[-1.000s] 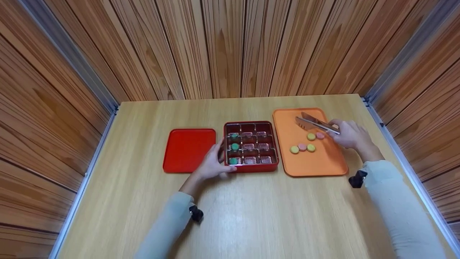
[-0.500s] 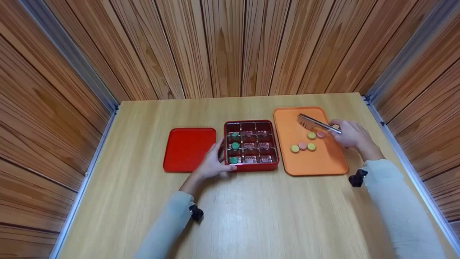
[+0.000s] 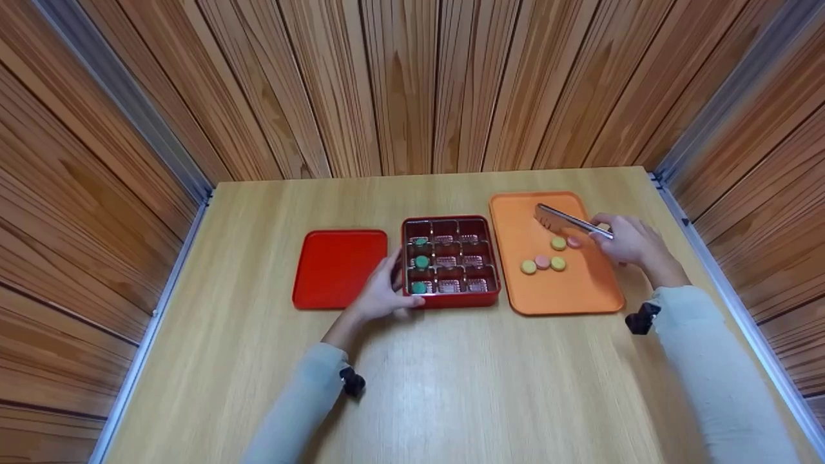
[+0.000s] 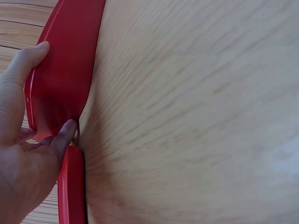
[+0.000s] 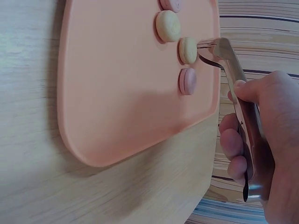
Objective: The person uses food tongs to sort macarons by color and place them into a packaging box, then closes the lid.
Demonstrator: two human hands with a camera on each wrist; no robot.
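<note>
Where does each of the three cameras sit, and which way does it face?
Head: above the table, looking forward and down; both forearms, red box, red lid.
Left wrist: at the left hand, along the box's side.
Right wrist: at the right hand gripping tongs.
Head and right wrist share the orange tray and macarons.

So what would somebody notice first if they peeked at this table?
Probably the orange tray on the right with five little round macarons, and the right hand holding metal tongs above them. In the middle sits a red box with three green macarons down its left column, and the left hand rests on its corner.
</note>
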